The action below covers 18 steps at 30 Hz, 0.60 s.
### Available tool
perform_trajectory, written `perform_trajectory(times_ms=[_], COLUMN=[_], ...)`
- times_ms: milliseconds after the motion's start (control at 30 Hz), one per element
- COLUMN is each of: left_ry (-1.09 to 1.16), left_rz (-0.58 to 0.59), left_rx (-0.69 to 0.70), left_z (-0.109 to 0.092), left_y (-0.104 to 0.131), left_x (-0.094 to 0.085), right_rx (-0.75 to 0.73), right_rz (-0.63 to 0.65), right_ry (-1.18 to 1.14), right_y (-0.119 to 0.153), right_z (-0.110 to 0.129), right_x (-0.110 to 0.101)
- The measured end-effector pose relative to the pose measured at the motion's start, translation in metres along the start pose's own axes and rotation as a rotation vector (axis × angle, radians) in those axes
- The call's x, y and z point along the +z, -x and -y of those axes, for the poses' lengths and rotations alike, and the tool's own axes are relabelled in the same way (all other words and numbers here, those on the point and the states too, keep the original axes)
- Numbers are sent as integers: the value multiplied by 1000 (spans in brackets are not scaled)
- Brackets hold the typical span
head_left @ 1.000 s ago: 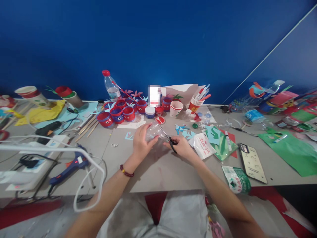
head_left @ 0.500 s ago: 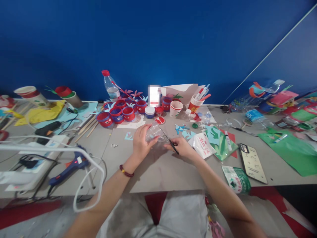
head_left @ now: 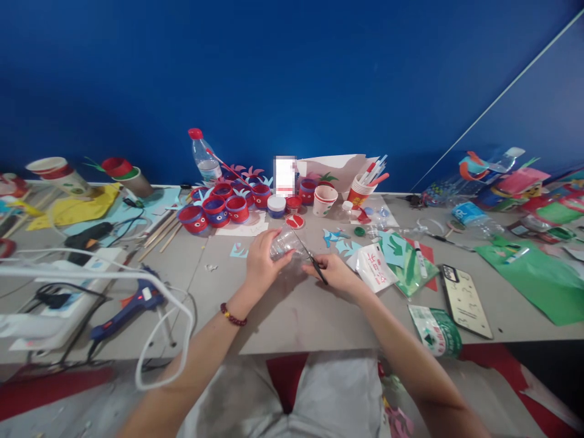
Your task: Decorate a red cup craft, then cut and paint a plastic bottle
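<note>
My left hand is wrapped round a clear plastic bottle piece, thumb on the near side and fingers behind. My right hand grips a pair of scissors with black handles. Its blades point up and left, against the edge of the clear plastic; how far they are parted I cannot make out. Just beyond the plastic lies a red and white disc. Close to my right hand is a white printed packet, with blue paper cutouts behind it.
Several red and blue painted rings stand at the back, beside a red-capped bottle. A blue glue gun, a power strip and looping white cables lie left. To the right are a phone and green sheet.
The scissors and my right hand have shifted very slightly at the plastic's edge. My left hand has moved a touch to the right, still holding the clear piece.
</note>
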State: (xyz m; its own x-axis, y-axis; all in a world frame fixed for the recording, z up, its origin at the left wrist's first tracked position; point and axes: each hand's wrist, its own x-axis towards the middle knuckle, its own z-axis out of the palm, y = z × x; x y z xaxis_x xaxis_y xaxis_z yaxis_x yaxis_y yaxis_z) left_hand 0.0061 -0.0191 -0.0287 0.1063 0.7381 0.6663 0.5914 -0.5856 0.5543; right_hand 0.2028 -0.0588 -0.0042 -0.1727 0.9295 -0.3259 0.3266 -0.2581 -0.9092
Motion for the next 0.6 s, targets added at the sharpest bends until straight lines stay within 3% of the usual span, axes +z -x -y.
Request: perform_trajectory(times_ms=[233, 433, 600], left_ry=[-16, -42, -61], left_rz=[34, 21, 1], left_rx=[-19, 4, 16], left_z=[0, 2, 5], left_y=[1, 2, 3], left_x=[1, 2, 3], right_rx=[-42, 26, 27], right_rz=[-4, 55, 22], right_ry=[82, -12, -34], right_y=[-2, -2, -5], right_z=[-3, -5, -8], right_x=[-2, -2, -2])
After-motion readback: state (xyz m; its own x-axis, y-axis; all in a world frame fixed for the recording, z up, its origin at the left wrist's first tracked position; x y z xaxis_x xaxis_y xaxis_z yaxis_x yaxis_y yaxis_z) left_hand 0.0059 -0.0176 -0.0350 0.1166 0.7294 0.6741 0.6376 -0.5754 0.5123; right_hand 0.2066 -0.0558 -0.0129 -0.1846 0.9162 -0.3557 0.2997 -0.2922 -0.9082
